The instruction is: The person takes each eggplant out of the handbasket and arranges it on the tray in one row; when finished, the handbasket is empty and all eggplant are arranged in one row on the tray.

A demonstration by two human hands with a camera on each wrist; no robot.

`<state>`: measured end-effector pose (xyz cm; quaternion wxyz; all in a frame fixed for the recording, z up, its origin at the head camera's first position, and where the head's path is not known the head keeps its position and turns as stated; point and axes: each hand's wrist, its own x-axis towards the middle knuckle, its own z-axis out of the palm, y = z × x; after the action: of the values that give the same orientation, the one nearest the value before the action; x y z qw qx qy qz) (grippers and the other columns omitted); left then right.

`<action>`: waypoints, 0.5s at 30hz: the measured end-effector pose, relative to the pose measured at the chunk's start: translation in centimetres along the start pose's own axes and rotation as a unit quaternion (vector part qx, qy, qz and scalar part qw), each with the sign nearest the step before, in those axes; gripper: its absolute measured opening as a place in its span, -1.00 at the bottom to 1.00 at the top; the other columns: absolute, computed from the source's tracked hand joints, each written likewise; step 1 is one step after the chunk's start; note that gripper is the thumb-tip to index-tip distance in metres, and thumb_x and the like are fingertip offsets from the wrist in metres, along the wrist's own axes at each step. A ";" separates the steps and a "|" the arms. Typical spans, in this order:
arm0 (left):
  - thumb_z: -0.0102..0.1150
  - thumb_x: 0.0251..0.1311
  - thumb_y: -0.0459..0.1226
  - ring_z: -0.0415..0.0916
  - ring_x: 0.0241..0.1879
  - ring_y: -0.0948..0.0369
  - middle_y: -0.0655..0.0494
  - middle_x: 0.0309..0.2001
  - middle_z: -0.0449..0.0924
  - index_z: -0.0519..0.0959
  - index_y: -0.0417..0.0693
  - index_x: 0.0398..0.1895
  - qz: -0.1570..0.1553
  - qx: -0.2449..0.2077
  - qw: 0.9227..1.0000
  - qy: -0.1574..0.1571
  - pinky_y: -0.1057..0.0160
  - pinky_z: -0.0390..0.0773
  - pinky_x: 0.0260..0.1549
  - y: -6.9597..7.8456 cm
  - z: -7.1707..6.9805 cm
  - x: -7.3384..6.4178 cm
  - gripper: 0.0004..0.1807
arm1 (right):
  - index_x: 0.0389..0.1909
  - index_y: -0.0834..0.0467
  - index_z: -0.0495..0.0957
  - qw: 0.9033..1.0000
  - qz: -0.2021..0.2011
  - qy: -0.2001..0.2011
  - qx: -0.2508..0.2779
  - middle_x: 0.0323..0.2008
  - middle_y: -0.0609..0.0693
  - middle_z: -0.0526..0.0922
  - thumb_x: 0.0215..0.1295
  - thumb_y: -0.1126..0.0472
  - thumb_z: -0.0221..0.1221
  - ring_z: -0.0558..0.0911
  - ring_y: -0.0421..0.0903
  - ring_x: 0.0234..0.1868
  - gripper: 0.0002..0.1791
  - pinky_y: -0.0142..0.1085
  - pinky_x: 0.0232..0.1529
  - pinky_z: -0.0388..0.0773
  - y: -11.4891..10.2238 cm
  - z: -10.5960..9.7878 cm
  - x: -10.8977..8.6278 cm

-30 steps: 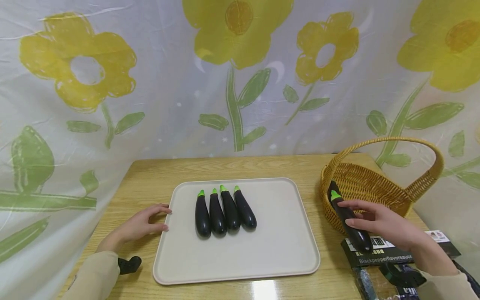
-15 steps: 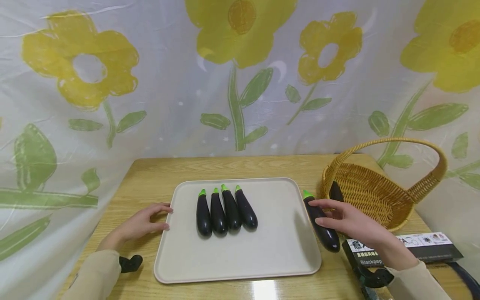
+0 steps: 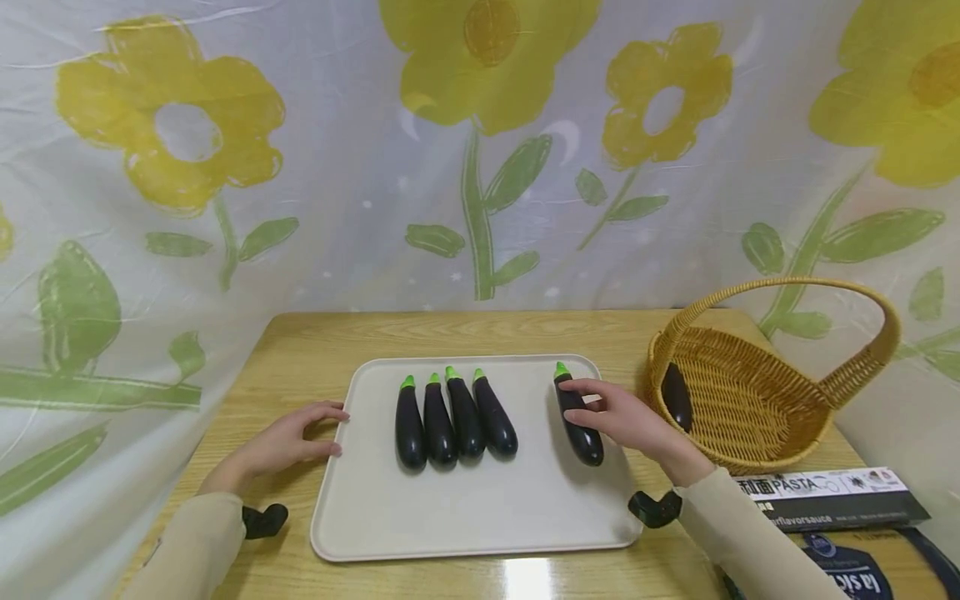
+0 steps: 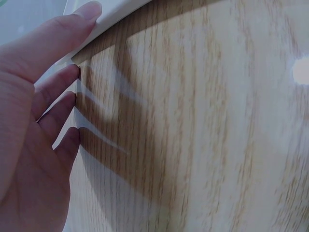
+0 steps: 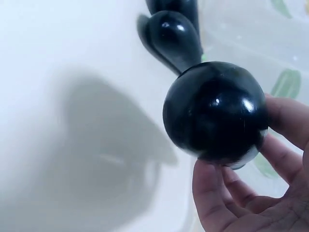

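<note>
My right hand [image 3: 628,422] pinches a dark eggplant [image 3: 581,435] with a green tip over the right part of the white tray [image 3: 480,521]. In the right wrist view the rounded end of the held eggplant [image 5: 215,113] faces the camera, and its shadow falls on the tray. Several like eggplants [image 3: 440,425] lie side by side on the tray's left half, green tips toward the back. My left hand [image 3: 288,442] is at the tray's left edge, fingers loosely bent. In the left wrist view its thumb [image 4: 79,26] lies against the white rim.
A wicker basket [image 3: 772,400] with a tall handle stands right of the tray, with another eggplant [image 3: 677,397] inside. In front of it lies a black pasta box [image 3: 840,504], and a dark package [image 3: 847,571] is nearer me. A flowered cloth [image 3: 345,208] hangs behind the wooden table [image 3: 405,327].
My right hand has carried the eggplant leftward from the basket, past the tray's right edge, to above the tray. My left hand has stayed at the rim.
</note>
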<state>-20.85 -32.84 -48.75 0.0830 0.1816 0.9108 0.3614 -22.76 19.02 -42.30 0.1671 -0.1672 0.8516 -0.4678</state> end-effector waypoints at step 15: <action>0.38 0.15 -0.08 0.15 0.36 -0.27 -0.23 0.36 0.30 0.54 -0.06 0.14 -0.003 -0.002 1.000 -0.005 -0.32 0.16 0.24 0.2 -0.1 0.0 -0.48 | 0.27 0.19 0.46 0.996 -0.045 -0.021 -0.070 0.20 0.21 0.48 0.34 0.16 0.24 0.62 0.01 -0.03 -0.49 -0.14 -0.02 0.53 0.3 4.1 5.9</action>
<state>-20.84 -32.76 -48.58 0.0892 0.1803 0.9102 0.3620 -26.24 13.53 -45.40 0.1515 -0.2267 0.8701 -0.4106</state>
